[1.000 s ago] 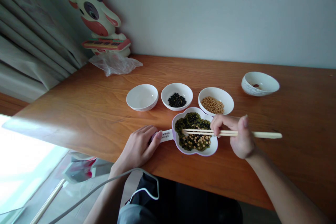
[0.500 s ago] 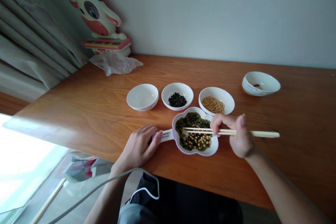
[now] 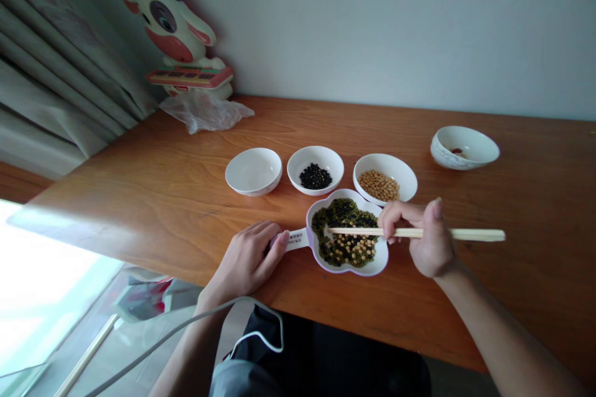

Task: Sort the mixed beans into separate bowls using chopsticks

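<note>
My left hand (image 3: 252, 258) is closed round the handle of a white, purple-rimmed, flower-shaped dish (image 3: 382, 262) resting on the table. Dark, green and tan beans (image 3: 347, 232) lie mixed inside it. A pair of pale chopsticks (image 3: 475, 234) is held in my right hand (image 3: 423, 236) at the dish's right side. Their tips reach over the beans toward the left part of the dish; whether a bean is between them I cannot tell. Just behind the dish stand a bowl of tan beans (image 3: 385, 177) and a bowl of black beans (image 3: 315, 170).
An empty white bowl (image 3: 254, 172) stands left of the black beans. At the back right is another bowl (image 3: 464, 147) with a few small reddish bits. A cow toy with a keyboard (image 3: 186, 43) and a plastic bag (image 3: 207, 113) occupy the back left. A cable (image 3: 186, 322) crosses my left forearm.
My right hand has shifted slightly to the right with the chopsticks. The chopstick tips, apart before, now look closed together. My left hand and the dish have stayed in place.
</note>
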Available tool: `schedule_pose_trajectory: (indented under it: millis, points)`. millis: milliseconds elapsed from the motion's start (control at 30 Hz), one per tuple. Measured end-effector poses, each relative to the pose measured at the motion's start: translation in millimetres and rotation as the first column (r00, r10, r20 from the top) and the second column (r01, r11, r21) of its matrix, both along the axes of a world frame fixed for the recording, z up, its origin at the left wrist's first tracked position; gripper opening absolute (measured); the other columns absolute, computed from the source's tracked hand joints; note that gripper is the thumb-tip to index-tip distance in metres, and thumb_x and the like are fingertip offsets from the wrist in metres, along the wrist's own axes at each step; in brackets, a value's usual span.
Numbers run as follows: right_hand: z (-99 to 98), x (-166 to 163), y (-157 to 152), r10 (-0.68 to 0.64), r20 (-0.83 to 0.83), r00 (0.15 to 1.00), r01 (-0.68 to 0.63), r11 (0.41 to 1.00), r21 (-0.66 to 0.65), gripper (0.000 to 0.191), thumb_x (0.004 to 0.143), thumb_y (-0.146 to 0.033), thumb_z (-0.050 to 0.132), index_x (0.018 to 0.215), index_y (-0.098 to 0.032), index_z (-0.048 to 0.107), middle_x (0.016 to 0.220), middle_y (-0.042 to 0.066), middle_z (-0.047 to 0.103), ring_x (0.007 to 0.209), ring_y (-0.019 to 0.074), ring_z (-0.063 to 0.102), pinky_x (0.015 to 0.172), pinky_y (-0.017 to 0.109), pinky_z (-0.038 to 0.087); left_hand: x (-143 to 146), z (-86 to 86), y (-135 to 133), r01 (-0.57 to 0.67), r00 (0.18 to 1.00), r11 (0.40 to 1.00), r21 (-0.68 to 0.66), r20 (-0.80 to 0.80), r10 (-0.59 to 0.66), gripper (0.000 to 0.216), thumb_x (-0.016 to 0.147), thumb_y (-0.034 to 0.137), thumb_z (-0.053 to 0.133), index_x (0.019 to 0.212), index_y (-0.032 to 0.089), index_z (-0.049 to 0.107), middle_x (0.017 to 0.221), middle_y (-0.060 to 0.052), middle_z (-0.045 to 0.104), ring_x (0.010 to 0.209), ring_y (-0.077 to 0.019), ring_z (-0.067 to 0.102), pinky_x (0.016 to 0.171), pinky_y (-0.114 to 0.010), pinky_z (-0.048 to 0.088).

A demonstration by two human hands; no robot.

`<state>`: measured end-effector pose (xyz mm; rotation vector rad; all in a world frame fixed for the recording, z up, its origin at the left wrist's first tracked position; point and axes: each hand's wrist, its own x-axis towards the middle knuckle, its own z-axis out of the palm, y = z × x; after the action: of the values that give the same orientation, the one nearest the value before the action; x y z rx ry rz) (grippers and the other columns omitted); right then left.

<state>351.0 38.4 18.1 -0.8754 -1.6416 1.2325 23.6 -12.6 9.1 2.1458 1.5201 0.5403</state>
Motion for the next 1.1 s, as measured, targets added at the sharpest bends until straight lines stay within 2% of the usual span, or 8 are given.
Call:
schedule_pose_trajectory:
  millis: [200,333,500,600,700,833,933,1100]
  points:
    - [12.1,0,0,-0.041,-0.05,0.998,0.037,0.996,-0.081,0.082,0.096,-0.081,0.017,0.066,-0.022,0.064,0.063,0.005,0.058,0.057,0.0168,0.05,0.053,0.032,0.039,1,1.0,0,0.001,1.0,1.0,-0.006,0.001,-0.001,0.034,0.111,0.037,0.038,0.081,0.021,0.046,0.081,-0.002,0.056,0.074,-0.0188,0.051,0.072,-0.032,0.036]
    - [20.3,0,4,-0.068,-0.093,0.993,0.053,0.986,-0.159,0.077,0.101,-0.073,0.022,0.07,-0.021,0.069,0.068,0.006,0.064,0.06,0.0165,0.057,0.055,0.031,0.044,0,0.5,0,0.004,1.0,1.0,-0.007,0.003,-0.004,0.034,0.111,0.037,0.038,0.082,0.021,0.046,0.081,-0.001,0.056,0.073,-0.0184,0.05,0.071,-0.032,0.036]
    - [21.3,-4,10,-0.021,-0.226,0.974,-0.043,0.961,-0.273,0.054,0.106,-0.056,0.039,0.088,-0.021,0.075,0.078,0.006,0.069,0.064,0.0155,0.062,0.05,0.027,0.043,-1,0.1,0,0.01,1.0,1.0,-0.001,0.006,-0.01,0.034,0.111,0.037,0.038,0.081,0.021,0.045,0.081,-0.002,0.055,0.074,-0.0182,0.05,0.071,-0.032,0.035]
    - [21.1,-4,12,-0.012,-0.25,0.968,-0.072,0.942,-0.326,0.039,0.104,-0.048,0.051,0.088,-0.021,0.074,0.077,0.004,0.067,0.063,0.013,0.059,0.05,0.025,0.042,-1,0.2,1,0.01,1.0,1.0,-0.002,0.003,-0.01,0.034,0.111,0.037,0.038,0.081,0.021,0.046,0.081,-0.001,0.055,0.073,-0.0182,0.05,0.071,-0.032,0.035]
    - [22.2,-2,13,-0.029,-0.276,0.961,-0.067,0.941,-0.333,0.021,0.097,-0.038,0.068,0.085,-0.021,0.072,0.075,0.001,0.064,0.063,0.0103,0.055,0.054,0.024,0.042,0,0.2,0,-0.001,1.0,1.0,-0.001,0.0,0.001,0.034,0.111,0.037,0.038,0.081,0.021,0.045,0.081,-0.002,0.055,0.073,-0.0183,0.05,0.07,-0.032,0.035]
    - [24.2,2,15,-0.058,-0.341,0.938,-0.075,0.928,-0.366,0.01,0.092,-0.032,0.076,0.09,-0.022,0.074,0.076,0.0,0.063,0.066,0.0095,0.054,0.056,0.023,0.043,1,0.4,0,0.004,1.0,1.0,-0.003,0.001,-0.004,0.034,0.111,0.037,0.038,0.082,0.021,0.046,0.081,-0.002,0.056,0.073,-0.0187,0.051,0.071,-0.033,0.035]
    - [25.4,5,16,-0.075,-0.359,0.93,-0.062,0.933,-0.354,0.01,0.088,-0.03,0.081,0.094,-0.024,0.077,0.074,0.0,0.063,0.066,0.0096,0.053,0.054,0.022,0.042,1,1.0,0,0.009,1.0,1.0,-0.003,0.002,-0.009,0.034,0.111,0.037,0.038,0.082,0.021,0.046,0.081,-0.002,0.056,0.073,-0.0188,0.051,0.071,-0.033,0.035]
    - [25.8,7,16,-0.123,-0.356,0.926,0.004,0.948,-0.318,0.011,0.085,-0.036,0.084,0.089,-0.027,0.079,0.076,0.0,0.069,0.061,0.009,0.055,0.05,0.023,0.041,0,1.9,0,0.004,1.0,1.0,-0.001,0.007,-0.004,0.034,0.111,0.037,0.038,0.082,0.022,0.046,0.081,-0.002,0.056,0.073,-0.0186,0.051,0.071,-0.033,0.035]
